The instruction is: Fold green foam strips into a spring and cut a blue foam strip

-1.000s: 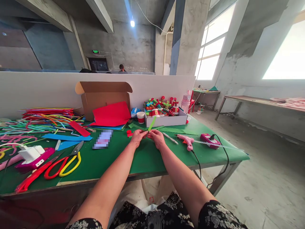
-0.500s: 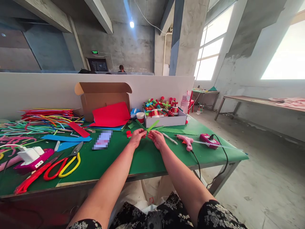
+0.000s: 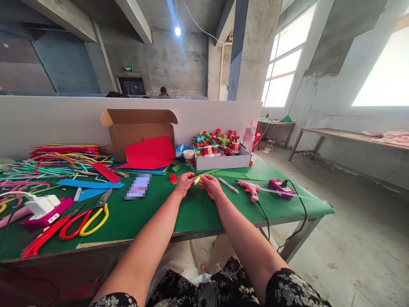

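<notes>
Close together over the green tabletop, both my hands pinch green paper strips that cross between the fingertips. My left hand [image 3: 184,184] grips one dark green strip [image 3: 191,166], which slants up and away to the left. Another part of the green paper reaches out to the right past the fingers of my right hand [image 3: 211,185]. A short light green end [image 3: 197,180] shows between the two hands. The exact fold is too small to make out. Small red pieces [image 3: 173,179] lie left of my left hand, and a white pen [image 3: 228,185] lies right of my right hand.
A pink glue gun [image 3: 249,189] and a purple power strip [image 3: 281,189] sit to the right, with cords. Scissors [image 3: 91,217] lie left. Behind stand a white box [image 3: 223,162] of colourful crafts, a paper cup [image 3: 189,156] and a cardboard box [image 3: 140,117].
The light green strip end that stood up between my hands is now folded down toward me. My fingers have shifted slightly around it; the hands stay in nearly the same place.
</notes>
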Tool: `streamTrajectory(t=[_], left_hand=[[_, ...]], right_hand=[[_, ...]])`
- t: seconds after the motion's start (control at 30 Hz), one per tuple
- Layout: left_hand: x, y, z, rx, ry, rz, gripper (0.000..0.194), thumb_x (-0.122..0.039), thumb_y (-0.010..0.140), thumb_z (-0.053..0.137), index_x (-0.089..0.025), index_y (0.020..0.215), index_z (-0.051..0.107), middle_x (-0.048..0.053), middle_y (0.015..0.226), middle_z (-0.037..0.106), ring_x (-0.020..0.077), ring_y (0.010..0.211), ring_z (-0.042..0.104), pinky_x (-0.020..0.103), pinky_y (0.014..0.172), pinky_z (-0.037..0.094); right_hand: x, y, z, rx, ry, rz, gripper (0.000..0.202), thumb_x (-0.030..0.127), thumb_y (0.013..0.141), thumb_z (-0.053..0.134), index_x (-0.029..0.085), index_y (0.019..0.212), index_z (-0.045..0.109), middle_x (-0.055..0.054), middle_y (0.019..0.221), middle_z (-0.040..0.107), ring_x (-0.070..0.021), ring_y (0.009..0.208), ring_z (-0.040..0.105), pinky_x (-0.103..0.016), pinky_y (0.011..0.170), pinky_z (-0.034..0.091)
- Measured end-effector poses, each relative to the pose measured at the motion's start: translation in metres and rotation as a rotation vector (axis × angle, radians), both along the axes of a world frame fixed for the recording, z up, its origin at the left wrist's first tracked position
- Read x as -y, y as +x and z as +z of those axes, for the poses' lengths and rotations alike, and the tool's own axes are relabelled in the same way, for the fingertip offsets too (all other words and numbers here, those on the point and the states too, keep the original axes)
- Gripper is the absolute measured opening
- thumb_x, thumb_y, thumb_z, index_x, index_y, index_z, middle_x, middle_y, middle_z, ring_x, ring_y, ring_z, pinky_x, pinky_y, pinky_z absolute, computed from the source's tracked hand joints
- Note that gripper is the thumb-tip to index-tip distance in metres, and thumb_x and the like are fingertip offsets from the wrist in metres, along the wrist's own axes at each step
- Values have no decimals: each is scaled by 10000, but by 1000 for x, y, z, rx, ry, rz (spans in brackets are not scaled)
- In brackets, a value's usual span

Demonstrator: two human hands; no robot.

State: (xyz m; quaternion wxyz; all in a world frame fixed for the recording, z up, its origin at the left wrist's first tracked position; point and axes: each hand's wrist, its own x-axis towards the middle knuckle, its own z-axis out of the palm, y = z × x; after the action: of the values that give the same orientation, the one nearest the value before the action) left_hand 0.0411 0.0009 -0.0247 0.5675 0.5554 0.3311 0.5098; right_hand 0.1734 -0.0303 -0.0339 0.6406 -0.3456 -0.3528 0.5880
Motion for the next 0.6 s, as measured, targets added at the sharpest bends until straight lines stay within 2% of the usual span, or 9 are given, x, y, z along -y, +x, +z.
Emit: streamTrajectory(t=[0.27, 0.6], left_hand=[[-5, 2, -5, -10, -59, 59, 373, -394, 436, 865, -151, 634, 663, -10, 573, 623, 106, 523, 529, 248, 536, 407], [-9, 2, -9, 32, -135, 32, 340, -379, 476, 870, -149, 639, 680, 18, 574, 646, 112, 520, 551, 250, 512, 445]], right_hand=[[0, -1, 0, 27, 24, -43, 339, 329, 463, 903, 163, 630, 660, 19, 633, 659, -88, 584, 614, -225, 643, 540], [2, -5, 2, 114, 83, -117, 257, 303, 515, 855, 174, 668, 694, 30, 600, 660, -100, 550, 591, -283, 684, 546]])
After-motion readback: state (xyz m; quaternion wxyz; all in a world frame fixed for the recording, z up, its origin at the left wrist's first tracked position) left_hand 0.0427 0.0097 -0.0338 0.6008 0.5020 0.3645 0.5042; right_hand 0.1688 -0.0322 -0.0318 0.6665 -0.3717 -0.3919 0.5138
